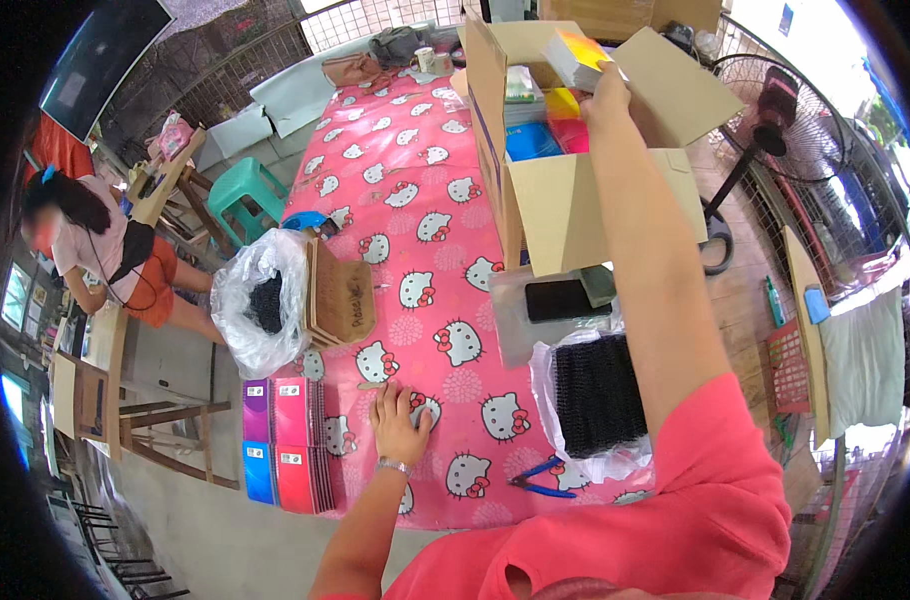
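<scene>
At the far right of the table, my right hand [605,95] grips a thick stack of notebooks [575,62] with a yellow-orange cover over the open cardboard box [565,215]. Inside the box lie more notebooks, among them a blue one [533,143] and a pink one [572,136]. My left hand [400,428] rests palm down on the pink cartoon-cat tablecloth [460,385], fingers stretched out, near a small tan piece at its fingertips. Left of it, spiral notebooks [288,440] in purple, pink, blue and red sit in stacks at the table edge.
Black binding coils [600,395] lie in white plastic near blue-handled pliers [545,480]. A dark phone [558,300] is beside the box. A plastic bag [240,335] with black coils leans by a wooden holder [340,300]. A person [100,215] is at left; a fan [775,110] stands right.
</scene>
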Motion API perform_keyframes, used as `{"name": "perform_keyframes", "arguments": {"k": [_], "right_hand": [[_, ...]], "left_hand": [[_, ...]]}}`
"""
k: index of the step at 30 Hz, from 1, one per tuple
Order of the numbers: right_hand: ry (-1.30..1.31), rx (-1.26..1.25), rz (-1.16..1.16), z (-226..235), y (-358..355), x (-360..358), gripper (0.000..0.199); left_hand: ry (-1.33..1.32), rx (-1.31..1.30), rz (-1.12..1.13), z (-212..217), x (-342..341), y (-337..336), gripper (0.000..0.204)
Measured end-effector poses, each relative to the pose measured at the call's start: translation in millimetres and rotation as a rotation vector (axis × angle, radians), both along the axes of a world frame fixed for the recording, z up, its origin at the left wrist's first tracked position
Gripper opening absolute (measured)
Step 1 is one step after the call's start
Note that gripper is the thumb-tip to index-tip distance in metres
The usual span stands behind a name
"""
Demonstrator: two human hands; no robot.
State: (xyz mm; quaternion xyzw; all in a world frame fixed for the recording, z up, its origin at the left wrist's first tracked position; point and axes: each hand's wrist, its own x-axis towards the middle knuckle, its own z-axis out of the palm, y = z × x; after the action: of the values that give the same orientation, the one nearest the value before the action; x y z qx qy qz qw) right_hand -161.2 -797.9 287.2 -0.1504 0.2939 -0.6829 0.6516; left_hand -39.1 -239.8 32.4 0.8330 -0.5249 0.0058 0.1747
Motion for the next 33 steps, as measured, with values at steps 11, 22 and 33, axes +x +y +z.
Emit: {"name": "perform_keyframes", "arguments": {"k": [11, 22, 33], "right_hand": [[-0.238, -0.259, 0.371, -18, 347, -130, 0.043], [0.844, -0.659, 0.622, -166, 581, -142, 0.061], [1.273, -0.913, 0.747, -175, 575, -167, 0.073]], "left_hand": [[0.008, -0.060, -0.002, -14, 3, 4, 0.053], [2.032, -0.758, 0.186, 106, -163, 84, 0.097], [2.170, -0.535, 0.184, 72, -101, 124, 0.055]]}}
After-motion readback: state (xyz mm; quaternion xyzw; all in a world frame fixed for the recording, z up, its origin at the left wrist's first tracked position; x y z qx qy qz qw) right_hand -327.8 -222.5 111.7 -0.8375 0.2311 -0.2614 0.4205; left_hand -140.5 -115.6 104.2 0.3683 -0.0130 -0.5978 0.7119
